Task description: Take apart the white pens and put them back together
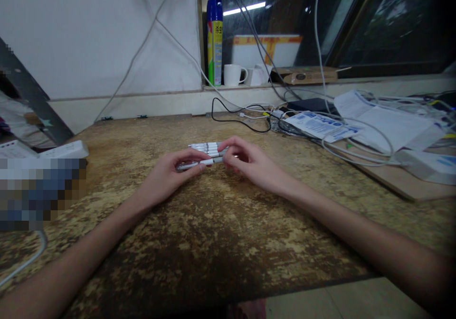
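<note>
A white and grey pen [216, 160] spans the gap between my two hands, held low over the worn wooden table [213, 252]. My left hand [174, 169] pinches its left part between thumb and fingers. At the other end, the fingers of my right hand [247, 160] close around the pen's tip area and hide it. Just behind, several similar white pens [204, 147] lie side by side in a row. The right ends of that row are covered by my right hand's fingers.
Tangled cables, papers [388, 119] and a white adapter box [427, 164] crowd the right side. A power strip [64, 149] sits at the left edge. On the sill stand a spray can [214, 43] and a white mug [233, 75].
</note>
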Available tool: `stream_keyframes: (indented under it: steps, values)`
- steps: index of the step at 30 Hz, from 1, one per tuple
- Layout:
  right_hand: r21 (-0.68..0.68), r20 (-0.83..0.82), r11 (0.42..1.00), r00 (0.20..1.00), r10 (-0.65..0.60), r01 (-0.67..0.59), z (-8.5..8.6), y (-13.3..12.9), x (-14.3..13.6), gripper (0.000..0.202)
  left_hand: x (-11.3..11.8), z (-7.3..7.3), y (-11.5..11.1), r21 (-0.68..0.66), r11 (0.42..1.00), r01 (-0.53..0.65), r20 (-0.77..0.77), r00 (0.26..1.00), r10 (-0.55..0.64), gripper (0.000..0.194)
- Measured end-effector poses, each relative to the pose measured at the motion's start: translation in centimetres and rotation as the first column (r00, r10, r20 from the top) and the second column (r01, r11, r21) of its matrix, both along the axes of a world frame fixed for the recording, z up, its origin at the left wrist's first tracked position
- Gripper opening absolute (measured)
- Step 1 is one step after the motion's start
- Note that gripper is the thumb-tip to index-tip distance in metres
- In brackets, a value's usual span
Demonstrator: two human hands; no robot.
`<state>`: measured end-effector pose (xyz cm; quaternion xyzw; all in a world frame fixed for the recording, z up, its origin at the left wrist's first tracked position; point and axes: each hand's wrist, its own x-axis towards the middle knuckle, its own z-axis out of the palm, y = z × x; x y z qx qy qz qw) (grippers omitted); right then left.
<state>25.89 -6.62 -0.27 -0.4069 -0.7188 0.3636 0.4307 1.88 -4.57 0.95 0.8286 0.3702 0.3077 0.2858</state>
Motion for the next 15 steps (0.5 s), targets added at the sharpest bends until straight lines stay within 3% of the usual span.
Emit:
stream_keyframes:
  steps: [3,8,12,15]
  values:
    - [-0.061,-0.008,0.998,1.0,0.015,-0.015,-0.07,0.09,0.09,0.019,-0.04,-0.06,0.07,0.0,1.0,0.016,-0.005,1.0,-0.016,0.032]
    - [0.047,0.008,0.999,1.0,-0.003,0.003,-0.09,0.13,0.24,0.02,-0.1,-0.09,0.16,-0.003,1.0,-0.003,-0.001,1.0,0.003,0.032]
    - [-0.03,0.008,0.999,0.999,0.042,-0.041,-0.05,0.07,0.23,0.019,-0.02,-0.03,0.07,-0.007,1.0,0.028,0.009,1.0,-0.028,0.032]
    - [-0.012,0.006,0.999,0.999,0.034,-0.034,0.08,0.01,0.25,0.018,0.08,0.03,-0.02,-0.033,0.999,0.03,0.011,0.999,-0.03,0.032]
